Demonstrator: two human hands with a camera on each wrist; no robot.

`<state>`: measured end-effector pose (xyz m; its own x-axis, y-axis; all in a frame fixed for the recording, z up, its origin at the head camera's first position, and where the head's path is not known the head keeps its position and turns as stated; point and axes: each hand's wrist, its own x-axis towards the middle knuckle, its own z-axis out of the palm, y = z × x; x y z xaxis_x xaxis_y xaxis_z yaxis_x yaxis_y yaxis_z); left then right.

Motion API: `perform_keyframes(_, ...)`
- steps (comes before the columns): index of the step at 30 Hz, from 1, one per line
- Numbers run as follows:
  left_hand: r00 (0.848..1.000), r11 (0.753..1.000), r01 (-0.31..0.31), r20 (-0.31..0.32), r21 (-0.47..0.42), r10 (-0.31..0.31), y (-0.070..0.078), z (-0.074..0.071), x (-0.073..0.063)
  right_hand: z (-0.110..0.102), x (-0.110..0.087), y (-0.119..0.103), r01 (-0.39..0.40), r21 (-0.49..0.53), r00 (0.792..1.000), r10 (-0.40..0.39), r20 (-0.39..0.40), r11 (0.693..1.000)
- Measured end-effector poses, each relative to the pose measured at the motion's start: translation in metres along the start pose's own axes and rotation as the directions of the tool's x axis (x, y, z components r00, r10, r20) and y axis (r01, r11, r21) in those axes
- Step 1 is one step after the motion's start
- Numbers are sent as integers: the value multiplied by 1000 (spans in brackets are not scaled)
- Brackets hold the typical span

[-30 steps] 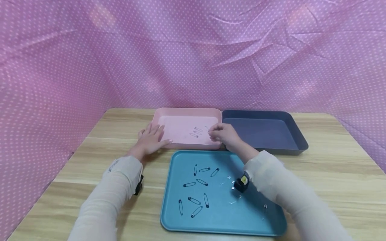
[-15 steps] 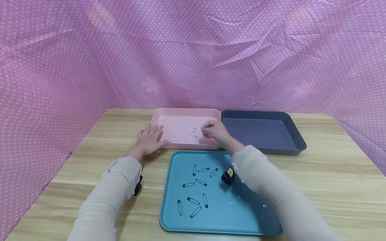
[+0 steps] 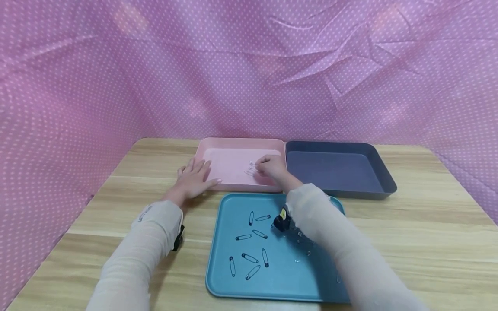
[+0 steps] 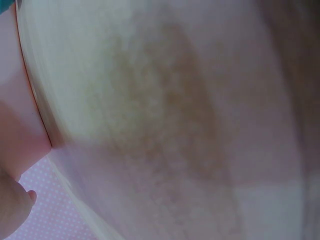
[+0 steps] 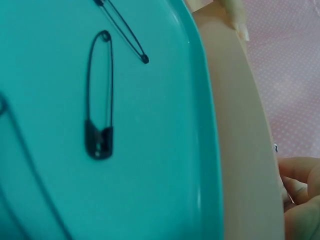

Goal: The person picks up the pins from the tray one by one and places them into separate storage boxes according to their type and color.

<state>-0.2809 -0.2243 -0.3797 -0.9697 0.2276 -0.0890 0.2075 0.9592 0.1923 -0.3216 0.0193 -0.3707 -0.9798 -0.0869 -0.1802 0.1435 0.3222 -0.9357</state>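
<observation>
In the head view, my left hand (image 3: 193,179) rests spread at the left front corner of the pink tray (image 3: 225,162), fingers over its rim. Inside the same tray, my right hand (image 3: 272,167) has its fingers curled and pinches a small silver safety pin, whose end (image 5: 275,148) pokes out above the fingers in the right wrist view. Several silver safety pins (image 3: 249,172) lie left of that hand. On the teal tray (image 3: 272,287) are several black safety pins (image 3: 253,272), and shiny silver pins (image 3: 308,253) partly hidden by my right sleeve.
A dark blue tray (image 3: 334,170) stands right beside the pink one. All three trays sit on a wooden table (image 3: 420,216), the teal one nearest me. Polka-dot pink cloth (image 3: 249,77) hangs behind. The left wrist view is mostly blocked by blurred, pale surfaces.
My right hand has moved left within the pink tray, bringing the pinched safety pin close to the pins there. The left hand has stayed still.
</observation>
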Motion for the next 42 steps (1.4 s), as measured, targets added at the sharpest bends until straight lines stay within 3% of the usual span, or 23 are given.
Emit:
perform_keyframes(5,1000,1000,-2,-4,11,3,-1,1,1,5,5,2,-18,-74,999,16,-30,997)
perform_keyframes(14,1000,1000,-4,1,7,4,0,0,1,18,11,3,-29,-32,998,28,-49,999)
perform_keyframes(20,1000,1000,3,-4,7,-3,1,-1,0,26,13,-1,-58,-1,998,58,-20,998)
perform_keyframes(30,1000,1000,-8,-24,3,8,1,-2,-2,36,20,-5,-64,-124,998,61,-27,990)
perform_keyframes(42,1000,1000,-17,-18,-1,17,1,-4,-2,41,26,-7,-89,-120,994,81,-73,989)
